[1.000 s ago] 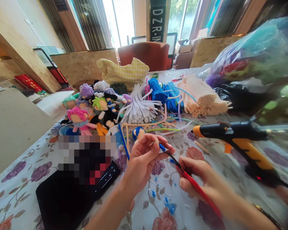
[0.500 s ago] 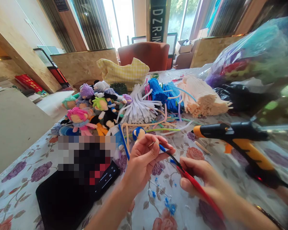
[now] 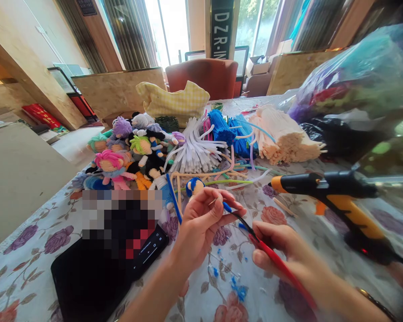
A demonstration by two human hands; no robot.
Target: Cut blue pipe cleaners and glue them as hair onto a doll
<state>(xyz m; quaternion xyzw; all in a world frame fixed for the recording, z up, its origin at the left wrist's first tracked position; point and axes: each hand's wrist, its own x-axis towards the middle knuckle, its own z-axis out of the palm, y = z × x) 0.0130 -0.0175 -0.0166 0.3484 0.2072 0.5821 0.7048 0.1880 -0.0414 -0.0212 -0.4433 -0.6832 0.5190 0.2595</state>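
Note:
My left hand (image 3: 206, 214) pinches a short blue fuzzy piece (image 3: 227, 207) between its fingertips. In my right hand (image 3: 280, 250) is a red-handled tool (image 3: 285, 264), its dark curved tip reaching left to the blue piece. A second bit of blue shows by my right fingertips. Just behind my left hand lies a small doll head with blue hair (image 3: 194, 185). Small blue scraps (image 3: 239, 290) are scattered on the flowered tablecloth below my hands.
Colourful dolls (image 3: 110, 163) are heaped at left behind a phone (image 3: 149, 250). White stems (image 3: 198, 150), blue stems (image 3: 221, 127) and peach stems (image 3: 285, 138) stand behind. A black and orange glue gun (image 3: 342, 192) and a plastic bag (image 3: 356, 76) are at right.

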